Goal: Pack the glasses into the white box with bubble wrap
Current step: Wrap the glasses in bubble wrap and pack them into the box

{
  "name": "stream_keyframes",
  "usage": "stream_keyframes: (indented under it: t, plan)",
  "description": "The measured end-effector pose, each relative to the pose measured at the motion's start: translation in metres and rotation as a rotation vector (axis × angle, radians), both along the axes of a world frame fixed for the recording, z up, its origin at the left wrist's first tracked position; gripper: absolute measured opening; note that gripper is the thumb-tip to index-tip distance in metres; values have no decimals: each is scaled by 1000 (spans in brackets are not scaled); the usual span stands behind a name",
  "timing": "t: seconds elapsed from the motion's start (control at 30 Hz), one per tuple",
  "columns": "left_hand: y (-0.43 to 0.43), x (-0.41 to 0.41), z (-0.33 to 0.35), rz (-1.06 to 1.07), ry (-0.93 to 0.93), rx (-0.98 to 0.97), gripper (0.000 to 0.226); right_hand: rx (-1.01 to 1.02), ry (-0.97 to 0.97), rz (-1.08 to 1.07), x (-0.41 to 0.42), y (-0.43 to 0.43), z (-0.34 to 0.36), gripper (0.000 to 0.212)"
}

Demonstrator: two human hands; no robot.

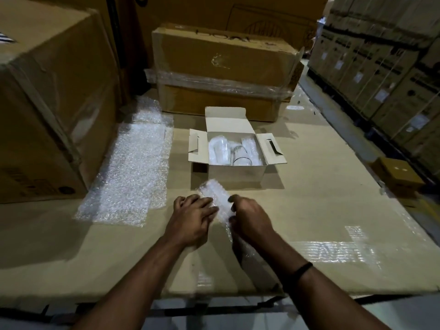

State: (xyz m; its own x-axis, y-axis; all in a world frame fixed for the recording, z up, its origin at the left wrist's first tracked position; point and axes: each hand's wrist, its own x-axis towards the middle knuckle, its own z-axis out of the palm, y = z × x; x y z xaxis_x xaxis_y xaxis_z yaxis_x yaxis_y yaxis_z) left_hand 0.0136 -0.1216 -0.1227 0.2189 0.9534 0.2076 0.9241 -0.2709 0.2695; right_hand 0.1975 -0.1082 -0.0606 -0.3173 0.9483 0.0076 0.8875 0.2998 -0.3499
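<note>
Two hands are meeting low in the centre of the frame around a wrapped bundle [215, 195]. The left hand [192, 217] is clasping its side between fingers and thumb, and the right hand [250, 217] is pinching the loose film, probably tightening the cushioning round a glass that the wrap is hiding. Just above, the white box [235, 173] is standing open with flaps splayed for easy loading and is holding upright glasses [241, 154], smooth and clear beside pebbled wrapping. Spare sheets [133, 167] are lying flat at centre left on matte cardboard [309, 186].
</note>
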Motion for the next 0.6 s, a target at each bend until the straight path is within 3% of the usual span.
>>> stream_keyframes:
  t: [0.17,0.37,0.5,0.6]
  plan:
    - [3,-1,4,154,-263,121,42,3,-115,90,-4,-10,-17,14]
    - [2,2,3,86,17,72,42,-10,-172,255,6,-8,-18,18]
    - [4,3,0,104,69,-17,44,37,15,-27,14,-5,-4,28]
    - [4,2,1,107,53,-23,45,-86,-107,-110,22,-2,-5,38]
